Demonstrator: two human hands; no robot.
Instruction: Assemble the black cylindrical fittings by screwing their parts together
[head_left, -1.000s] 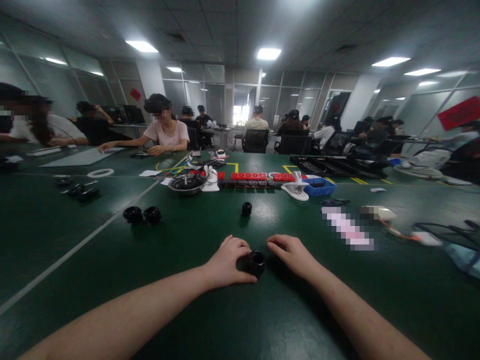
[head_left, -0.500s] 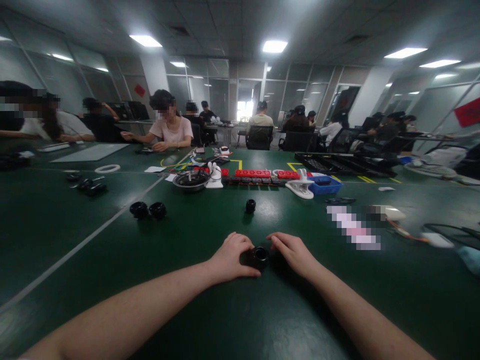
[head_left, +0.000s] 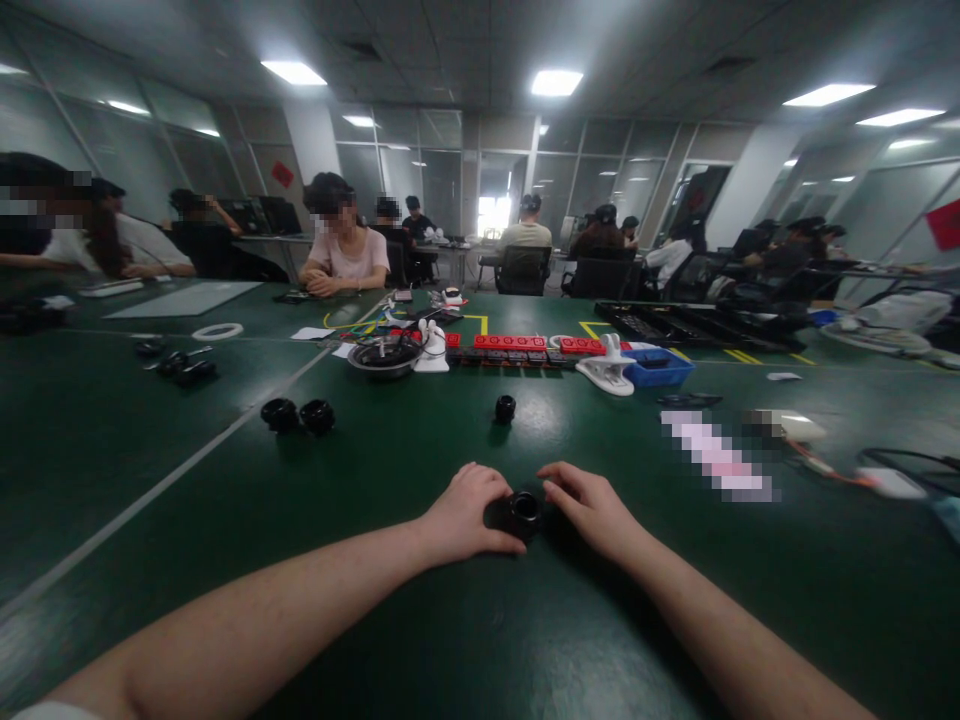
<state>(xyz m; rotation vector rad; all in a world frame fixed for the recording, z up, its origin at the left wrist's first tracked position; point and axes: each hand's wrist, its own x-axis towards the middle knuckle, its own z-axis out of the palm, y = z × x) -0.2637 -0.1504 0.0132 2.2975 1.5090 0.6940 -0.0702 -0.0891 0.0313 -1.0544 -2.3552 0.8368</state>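
Note:
A black cable gland (head_left: 526, 508) with a round hole facing up stands on the green table in front of me. My left hand (head_left: 471, 512) holds it from the left, thumb on the near side and fingers on the far side. Just to its right is my right hand (head_left: 589, 505), fingers loosely bent and apart, with nothing held. A smaller black gland part (head_left: 505, 408) stands farther off, beyond my hands. Two more black glands (head_left: 298, 415) sit side by side to the left.
Across the table (head_left: 420, 440) lie red power strips (head_left: 517, 343), a dark round dish (head_left: 385, 357), a white clip stand (head_left: 609, 368) and a blue bin (head_left: 660, 368). Black parts (head_left: 184, 367) lie at left. A white device with wires (head_left: 799, 427) is at right. Several people sit beyond.
My view has shifted slightly. Both hands keep nearly the same pose around the cable gland. The person in pink across the table has drawn their hands together.

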